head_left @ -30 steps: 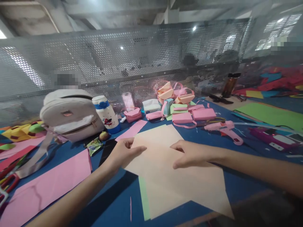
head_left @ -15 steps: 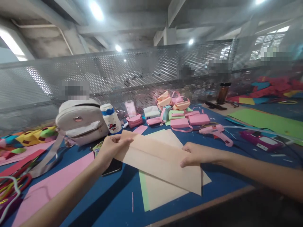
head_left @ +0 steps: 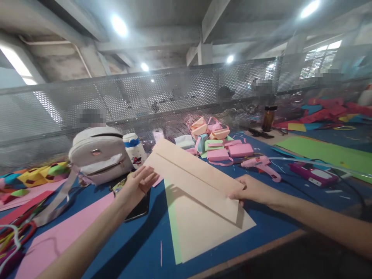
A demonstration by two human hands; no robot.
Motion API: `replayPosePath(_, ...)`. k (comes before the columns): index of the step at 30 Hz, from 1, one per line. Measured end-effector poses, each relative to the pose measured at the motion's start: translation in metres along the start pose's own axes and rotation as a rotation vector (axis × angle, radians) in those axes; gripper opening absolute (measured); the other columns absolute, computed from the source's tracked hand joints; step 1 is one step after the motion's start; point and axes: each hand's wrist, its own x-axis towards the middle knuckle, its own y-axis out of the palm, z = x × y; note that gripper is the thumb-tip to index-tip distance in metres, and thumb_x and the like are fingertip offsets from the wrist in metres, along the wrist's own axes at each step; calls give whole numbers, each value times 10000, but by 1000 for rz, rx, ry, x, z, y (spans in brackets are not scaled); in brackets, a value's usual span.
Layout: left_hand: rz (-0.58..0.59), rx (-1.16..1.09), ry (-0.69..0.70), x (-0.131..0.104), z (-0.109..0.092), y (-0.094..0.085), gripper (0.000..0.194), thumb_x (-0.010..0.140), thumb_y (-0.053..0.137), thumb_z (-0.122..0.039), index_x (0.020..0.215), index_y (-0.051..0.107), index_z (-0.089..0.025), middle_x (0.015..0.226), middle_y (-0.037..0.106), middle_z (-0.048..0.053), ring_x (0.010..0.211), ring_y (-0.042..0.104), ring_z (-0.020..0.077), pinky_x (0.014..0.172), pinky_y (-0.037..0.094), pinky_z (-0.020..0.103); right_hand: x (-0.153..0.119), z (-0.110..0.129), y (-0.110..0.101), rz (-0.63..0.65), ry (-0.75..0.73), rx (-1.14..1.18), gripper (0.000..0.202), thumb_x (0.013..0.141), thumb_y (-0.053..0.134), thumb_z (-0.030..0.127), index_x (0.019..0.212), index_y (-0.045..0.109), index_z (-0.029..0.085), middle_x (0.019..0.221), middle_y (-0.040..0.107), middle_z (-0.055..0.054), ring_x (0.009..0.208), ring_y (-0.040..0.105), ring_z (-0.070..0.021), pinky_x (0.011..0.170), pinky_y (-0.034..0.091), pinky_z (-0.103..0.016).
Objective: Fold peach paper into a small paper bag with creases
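Observation:
A folded sheet of cream paper is raised at a slant over the table, with a long crease line along it. My right hand pinches its right end between thumb and fingers. At the paper's left end, my left hand has its fingers stretched out, close to the lower edge; whether they touch it I cannot tell. Below lies a flat cream sheet with a green sheet showing along its left side. A dark phone lies partly hidden behind my left hand.
Behind the paper sit several small paper bags. A pink glue gun and a purple device with cords lie at right. A backpack, a white bottle, pink paper and scissors are at left.
The folded paper's left end has risen and its right end has shifted slightly left. My left hand has loosened from its pinch and opened its fingers; my right hand still grips the paper.

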Motion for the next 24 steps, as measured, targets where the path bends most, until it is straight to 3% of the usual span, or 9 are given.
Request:
replayPosePath(2, 83, -24, -47, -7, 12, 13, 346, 706, 793, -441, 908, 645, -201, 978, 738, 63, 966, 706, 209, 873, 576, 304, 2, -1, 8, -23, 7, 61, 406, 599, 840, 417, 833, 703, 114, 723, 673, -20, 620, 607, -145, 569, 520, -239)
replayPosePath(5, 211, -6, -134, -23, 32, 41, 371, 701, 785, -508, 756, 601, -190, 740, 697, 62, 942, 711, 267, 903, 570, 395, 5, 5, 26, 31, 3, 98, 487, 606, 842, 432, 941, 690, 115, 807, 685, -30, 645, 624, -145, 587, 540, -248)
replayPosePath(9, 323, 88, -172, -32, 41, 70, 446, 694, 754, -491, 975, 654, -160, 936, 740, 118, 962, 712, 288, 896, 559, 416, 17, 14, 36, 162, -91, 38, 565, 707, 775, 444, 1154, 621, 134, 1032, 700, -88, 890, 684, -229, 761, 574, -339)
replayPosePath(11, 357, 183, -142, -28, 33, 74, 495, 724, 700, -485, 1086, 649, -150, 1042, 739, 139, 983, 709, 290, 873, 560, 402, 26, 19, 29, 98, -230, -26, 582, 766, 724, 444, 1240, 552, 152, 1184, 657, -132, 1076, 647, -268, 894, 544, -407)
replayPosePath(13, 395, 317, -85, -21, 17, 72, 493, 755, 657, -468, 1138, 652, -158, 1085, 737, 129, 1007, 699, 291, 842, 562, 380, 33, 25, 18, -86, -388, -143, 536, 839, 650, 426, 1289, 496, 178, 1306, 587, -158, 1185, 594, -279, 958, 511, -455)
replayPosePath(16, 448, 572, 60, -10, -13, 65, 359, 776, 644, -387, 1071, 702, -192, 1093, 738, 82, 1011, 679, 281, 815, 545, 343, 32, 39, 6, -344, -691, -411, 380, 945, 528, 306, 1316, 481, 240, 1362, 547, -115, 1272, 525, -256, 1044, 449, -474)
replayPosePath(18, 452, 760, 177, -4, -29, 61, 216, 773, 618, -298, 931, 724, -196, 1009, 742, 65, 940, 672, 269, 787, 515, 321, 27, 47, 6, -439, -927, -636, 335, 964, 489, 213, 1297, 508, 246, 1320, 571, -100, 1282, 505, -249, 1079, 414, -473)
replayPosePath(21, 403, 1045, 320, 0, -42, 60, 129, 759, 580, -192, 813, 697, -183, 839, 710, 76, 832, 647, 269, 753, 456, 329, 18, 52, 18, -428, -1171, -977, 351, 966, 463, 123, 1297, 526, 221, 1279, 610, -101, 1281, 498, -235, 1074, 415, -439)
replayPosePath(24, 378, 1257, 401, -3, -40, 64, 132, 770, 543, -149, 731, 666, -181, 735, 668, 76, 779, 631, 263, 715, 410, 317, 17, 43, 33, -318, -1273, -1232, 373, 982, 429, 93, 1335, 523, 173, 1321, 613, -108, 1312, 469, -217, 1055, 415, -392)
